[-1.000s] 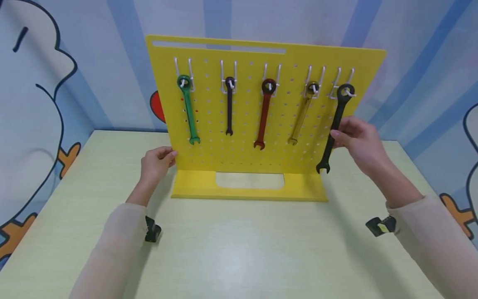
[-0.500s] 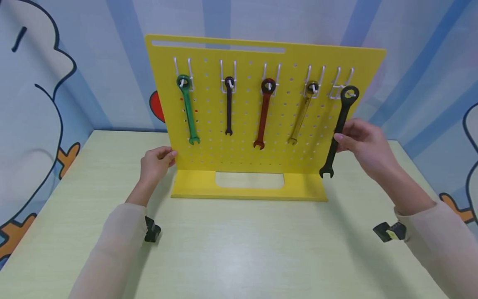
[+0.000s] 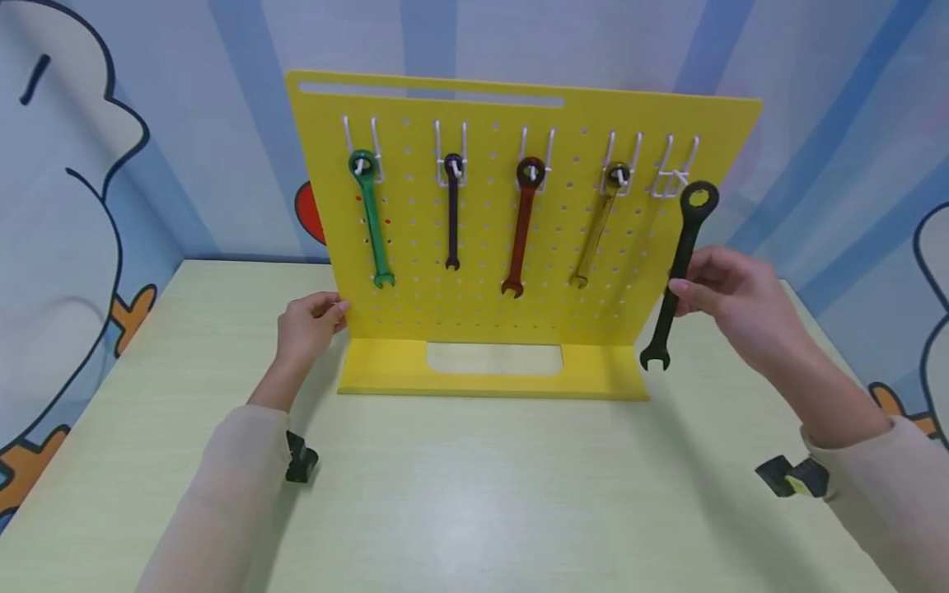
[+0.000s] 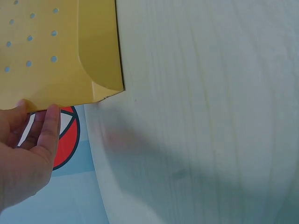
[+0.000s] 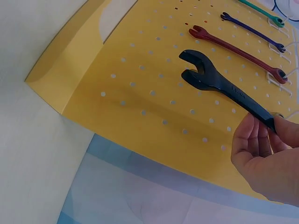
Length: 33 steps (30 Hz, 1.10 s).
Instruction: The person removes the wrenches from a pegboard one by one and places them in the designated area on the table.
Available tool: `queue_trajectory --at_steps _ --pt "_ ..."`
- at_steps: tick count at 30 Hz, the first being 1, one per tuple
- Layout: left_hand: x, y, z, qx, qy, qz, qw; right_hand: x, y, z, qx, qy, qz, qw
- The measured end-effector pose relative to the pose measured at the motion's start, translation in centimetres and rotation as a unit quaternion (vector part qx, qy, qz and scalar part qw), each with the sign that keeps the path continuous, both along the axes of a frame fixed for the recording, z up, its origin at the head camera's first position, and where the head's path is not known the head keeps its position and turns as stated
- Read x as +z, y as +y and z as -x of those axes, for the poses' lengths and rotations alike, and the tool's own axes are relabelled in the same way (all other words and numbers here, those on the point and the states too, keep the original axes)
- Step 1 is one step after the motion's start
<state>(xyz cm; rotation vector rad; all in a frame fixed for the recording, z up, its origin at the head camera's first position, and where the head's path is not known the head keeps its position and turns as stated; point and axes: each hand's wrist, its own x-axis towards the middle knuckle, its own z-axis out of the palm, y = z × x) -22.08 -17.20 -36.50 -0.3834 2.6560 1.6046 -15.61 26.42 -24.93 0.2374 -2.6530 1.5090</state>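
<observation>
Since a second ago, your right hand (image 3: 734,301) has lifted the black wrench (image 3: 678,276) off its hook (image 3: 673,177); the ring end now floats just right of that bare white hook, clear of it.

Nearest you lies the pale wooden tabletop (image 3: 474,494). Your right hand's grip is closed on the wrench's shaft, thumb and fingers pinching it about midway; the wrench hangs nearly upright in the air, open jaw down, beside the right edge of the yellow pegboard (image 3: 482,313).

Your left hand (image 3: 307,325) rests against the pegboard's lower left edge, fingers lightly curled round it with the thumb in front.

Farther back, four wrenches hang on the board, left to right: green wrench (image 3: 371,218), dark purple wrench (image 3: 453,212), red wrench (image 3: 522,226), yellow wrench (image 3: 599,226).
</observation>
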Motion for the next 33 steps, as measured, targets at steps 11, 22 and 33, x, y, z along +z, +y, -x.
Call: queue_trajectory --at_steps 11,22,33 --pt "0.0 0.0 -0.2 -0.002 0.004 -0.001 1.0000 -1.8 -0.5 -0.6 0.035 -0.065 -0.038 0.996" --pt "0.0 0.0 -0.2 0.001 0.002 -0.005 1.0000 -4.8 -2.2 -0.8 0.075 -0.141 0.036 0.987" --pt "-0.1 0.0 -0.1 -0.003 0.006 -0.003 1.0000 -7.0 -4.0 -0.6 0.089 -0.193 0.070 0.975"
